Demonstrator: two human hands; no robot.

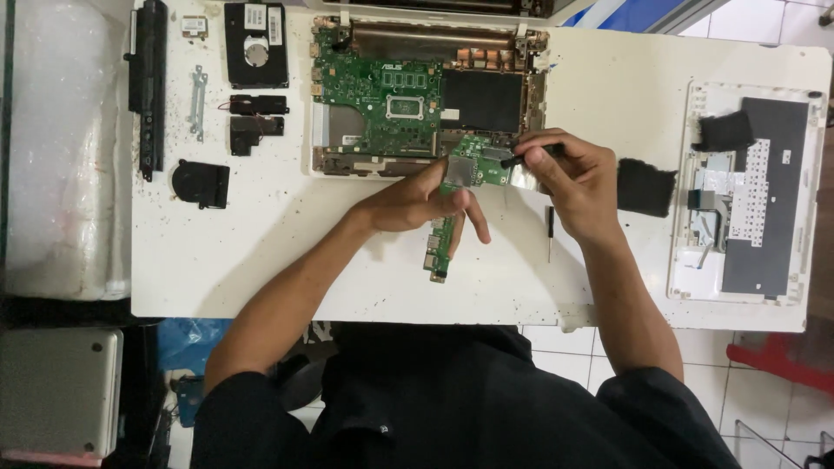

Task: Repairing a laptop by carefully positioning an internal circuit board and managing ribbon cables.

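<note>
The person's dark sleeves fill the bottom of the view, both forearms reaching up over the white table (pixel 261 260). The left hand (pixel 417 204) holds a narrow green circuit board (pixel 445 234) above the table, fingers curled around its middle, one finger pointing down beside it; the board's lower end with metal ports hangs toward the table edge. The right hand (pixel 573 182) is closed around a small black tool (pixel 519 158), pinched between thumb and fingers, its tip on the board's upper, wider part. A thin screwdriver (pixel 549 233) lies on the table just below that hand, and a black foam pad (pixel 645 187) sits just right of it. Beyond the hands lies an opened laptop base (pixel 426 95) with its green main board showing. Left of it lie a round black fan (pixel 200 182), two small black parts, a metal bracket, a hard drive and a long black battery (pixel 148 82). Far right lies the keyboard cover (pixel 751 195), face down
</note>
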